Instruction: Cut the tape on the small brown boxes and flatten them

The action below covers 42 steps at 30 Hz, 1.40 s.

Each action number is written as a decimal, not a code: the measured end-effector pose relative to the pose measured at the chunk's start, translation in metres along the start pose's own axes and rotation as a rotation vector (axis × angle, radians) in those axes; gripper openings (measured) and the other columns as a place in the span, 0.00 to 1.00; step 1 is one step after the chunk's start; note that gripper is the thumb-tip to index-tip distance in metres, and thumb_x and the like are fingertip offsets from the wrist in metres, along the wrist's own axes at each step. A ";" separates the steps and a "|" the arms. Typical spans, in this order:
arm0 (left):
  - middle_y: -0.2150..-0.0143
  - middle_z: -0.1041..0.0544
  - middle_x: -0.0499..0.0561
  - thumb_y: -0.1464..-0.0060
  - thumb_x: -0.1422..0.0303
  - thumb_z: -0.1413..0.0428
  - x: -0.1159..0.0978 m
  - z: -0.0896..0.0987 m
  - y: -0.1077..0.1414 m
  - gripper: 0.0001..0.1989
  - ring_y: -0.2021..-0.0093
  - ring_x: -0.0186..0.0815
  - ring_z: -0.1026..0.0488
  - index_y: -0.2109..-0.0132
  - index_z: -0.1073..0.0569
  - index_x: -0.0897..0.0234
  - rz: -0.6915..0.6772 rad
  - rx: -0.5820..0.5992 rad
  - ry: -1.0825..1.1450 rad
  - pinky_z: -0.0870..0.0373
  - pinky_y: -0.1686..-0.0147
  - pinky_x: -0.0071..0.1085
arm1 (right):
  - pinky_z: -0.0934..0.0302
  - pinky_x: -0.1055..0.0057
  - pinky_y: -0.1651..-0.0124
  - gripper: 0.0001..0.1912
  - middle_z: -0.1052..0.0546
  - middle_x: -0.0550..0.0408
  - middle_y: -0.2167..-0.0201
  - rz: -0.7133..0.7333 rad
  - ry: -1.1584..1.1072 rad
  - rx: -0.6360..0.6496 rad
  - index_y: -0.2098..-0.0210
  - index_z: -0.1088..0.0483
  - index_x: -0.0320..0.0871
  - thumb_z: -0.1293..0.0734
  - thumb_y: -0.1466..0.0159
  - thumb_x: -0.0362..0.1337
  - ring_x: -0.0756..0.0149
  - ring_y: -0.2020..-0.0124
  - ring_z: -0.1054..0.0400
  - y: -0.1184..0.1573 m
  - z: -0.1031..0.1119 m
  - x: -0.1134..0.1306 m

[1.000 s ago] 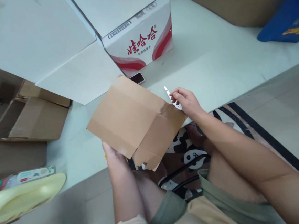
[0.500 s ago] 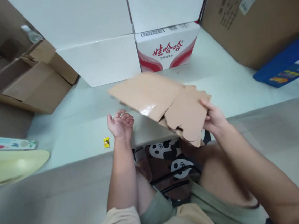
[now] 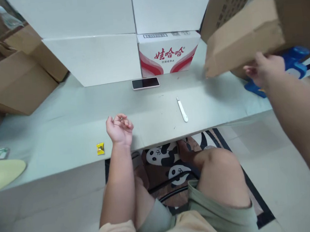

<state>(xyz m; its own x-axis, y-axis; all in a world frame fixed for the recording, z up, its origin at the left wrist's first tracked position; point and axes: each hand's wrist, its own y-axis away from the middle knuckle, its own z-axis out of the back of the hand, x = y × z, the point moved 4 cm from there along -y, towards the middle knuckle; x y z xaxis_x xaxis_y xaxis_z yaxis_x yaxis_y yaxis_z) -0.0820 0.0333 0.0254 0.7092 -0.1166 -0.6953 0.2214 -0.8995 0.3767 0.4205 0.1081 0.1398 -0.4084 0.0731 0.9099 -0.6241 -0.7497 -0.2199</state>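
At the right side of the table, my right hand [image 3: 265, 69] grips the lower edge of a brown cardboard box [image 3: 242, 34], held tilted above the tabletop. My left hand [image 3: 120, 129] rests palm up over the front of the table, fingers loosely curled and apart, with nothing in it. Left of that hand lies a small yellow wrapped packet [image 3: 100, 149]. A white utility knife [image 3: 182, 110] lies on the table between my two hands. Farther back, a phone [image 3: 145, 83] with a dark screen lies flat near the white boxes.
White cartons [image 3: 94, 60] and a red-and-white water carton [image 3: 168, 54] line the table's back. Open brown boxes [image 3: 20, 80] stand at left, near a pale yellow-green dish [image 3: 6, 172]. A blue container [image 3: 295, 60] and a large brown carton [image 3: 297, 12] are at right.
My right hand has carried the cardboard box from the middle to the far right and up. The phone and knife, hidden before, now show. My left hand stays open in nearly the same place.
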 end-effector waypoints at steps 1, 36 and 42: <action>0.87 0.42 0.45 0.34 0.56 0.66 0.000 0.000 -0.001 0.30 0.87 0.29 0.42 0.77 0.32 0.62 -0.005 -0.003 -0.007 0.44 0.84 0.24 | 0.37 0.64 0.71 0.15 0.33 0.59 0.78 -0.088 0.035 -0.003 0.73 0.43 0.50 0.32 0.37 0.45 0.69 0.74 0.34 -0.014 -0.012 0.001; 0.83 0.46 0.44 0.34 0.60 0.58 -0.108 0.112 0.012 0.23 0.84 0.26 0.48 0.75 0.31 0.64 -0.328 0.165 0.465 0.51 0.81 0.26 | 0.28 0.58 0.51 0.31 0.25 0.64 0.72 0.905 0.419 1.138 0.33 0.46 0.36 0.41 0.35 0.26 0.76 0.71 0.25 0.451 -0.495 0.283; 0.83 0.50 0.42 0.39 0.57 0.51 -0.127 0.151 0.008 0.18 0.83 0.26 0.52 0.72 0.29 0.63 -0.393 0.126 0.469 0.54 0.80 0.26 | 0.29 0.67 0.68 0.36 0.26 0.64 0.69 0.835 0.400 1.188 0.30 0.54 0.35 0.43 0.36 0.23 0.83 0.78 0.27 0.475 -0.551 0.330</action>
<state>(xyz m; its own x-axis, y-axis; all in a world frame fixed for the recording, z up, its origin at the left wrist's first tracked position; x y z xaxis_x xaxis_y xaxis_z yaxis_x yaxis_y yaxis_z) -0.2720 -0.0225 0.0241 0.8156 0.4043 -0.4140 0.4647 -0.8839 0.0524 -0.3774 0.1388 0.1413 -0.6355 -0.6092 0.4744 0.6807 -0.7320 -0.0282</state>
